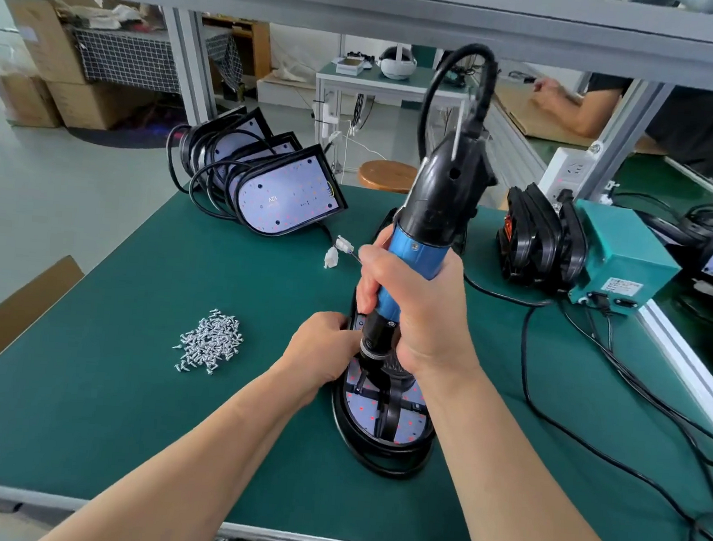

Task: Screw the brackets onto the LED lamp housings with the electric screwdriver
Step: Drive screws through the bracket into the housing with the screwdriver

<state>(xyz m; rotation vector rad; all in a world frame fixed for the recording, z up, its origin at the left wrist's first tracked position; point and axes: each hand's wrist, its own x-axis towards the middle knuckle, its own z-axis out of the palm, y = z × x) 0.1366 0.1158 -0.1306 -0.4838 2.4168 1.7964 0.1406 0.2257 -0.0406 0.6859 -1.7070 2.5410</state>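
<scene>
Gripping the electric screwdriver (422,250), right hand (421,314) (upright).

Right hand: the right hand (417,313) is wrapped in a fist around the blue barrel of the electric screwdriver (416,249), thumb side up, tool held near upright and tilted slightly away.
Left hand: the left hand (323,348) is curled at the tool's black nose, fingers (344,327) pinched together there (their tips are hidden).
Forearms: both bare, rising from the worktop's near edge and converging toward its middle.
Wrists: right bent upward, left nearly straight.
</scene>
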